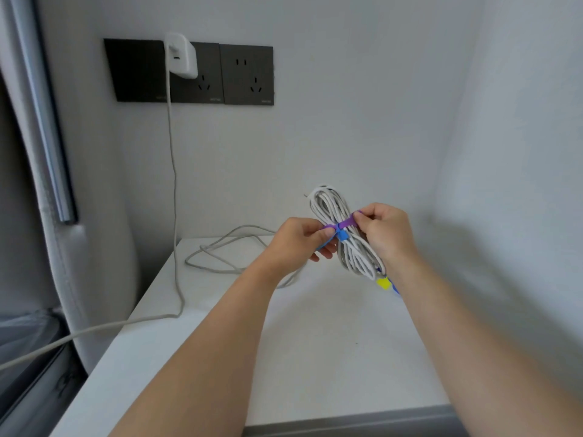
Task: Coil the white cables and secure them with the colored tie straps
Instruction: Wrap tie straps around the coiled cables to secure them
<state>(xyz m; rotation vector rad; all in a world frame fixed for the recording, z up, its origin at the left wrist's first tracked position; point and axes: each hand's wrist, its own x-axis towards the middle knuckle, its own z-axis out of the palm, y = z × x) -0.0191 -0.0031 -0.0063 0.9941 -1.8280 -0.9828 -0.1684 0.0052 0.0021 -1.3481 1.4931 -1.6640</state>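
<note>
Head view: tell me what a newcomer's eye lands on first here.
First, the coiled white cable bundle held up above the white tabletop, with a purple tie strap across its middle, pinched by the left hand and the right hand. Next, the white charger plugged into the dark wall sockets at upper left, its cable hanging down. A loose white cable lies behind the hands.

Smooth matt white table top [315, 357], glossy white plastic charger [181, 56], matt dark socket plates [246, 74]

Yellow strap [383, 282] partly hidden behind right wrist; wall-plate lettering [214, 98] perhaps unreadable.
</note>
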